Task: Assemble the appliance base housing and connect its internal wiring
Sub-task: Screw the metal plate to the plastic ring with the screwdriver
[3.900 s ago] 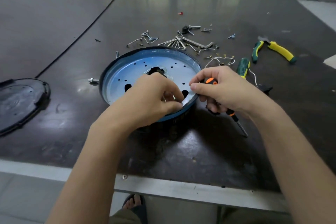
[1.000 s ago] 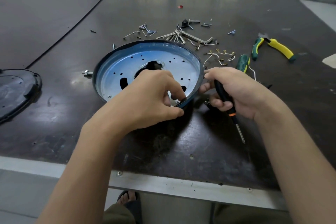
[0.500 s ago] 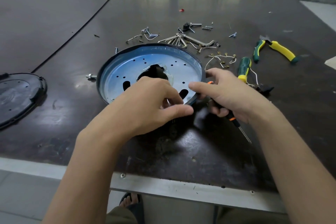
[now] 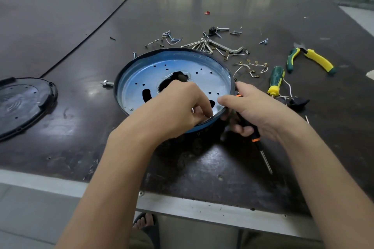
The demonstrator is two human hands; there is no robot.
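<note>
The left hand (image 4: 178, 111) curls over the near rim of the round housing (image 4: 202, 79), fingers inside and thumb outside, pinching it. Anything small under the fingertips is hidden. Just beside it, the right hand (image 4: 257, 111) grips a black screwdriver (image 4: 256, 139) in its lower fingers, tip pointing back at the person, while its forefinger touches the rim. The step looks like seating something at the rim. Next, the screwdriver probably needs reversing. Beyond the right hand lie wires (image 4: 251, 66), 1 green screwdriver (image 4: 276, 79) and pliers (image 4: 311, 58).

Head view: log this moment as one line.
left hand: grips base housing near rim | right hand: holds screwdriver, forefinger at rim | tip: off housing
</note>
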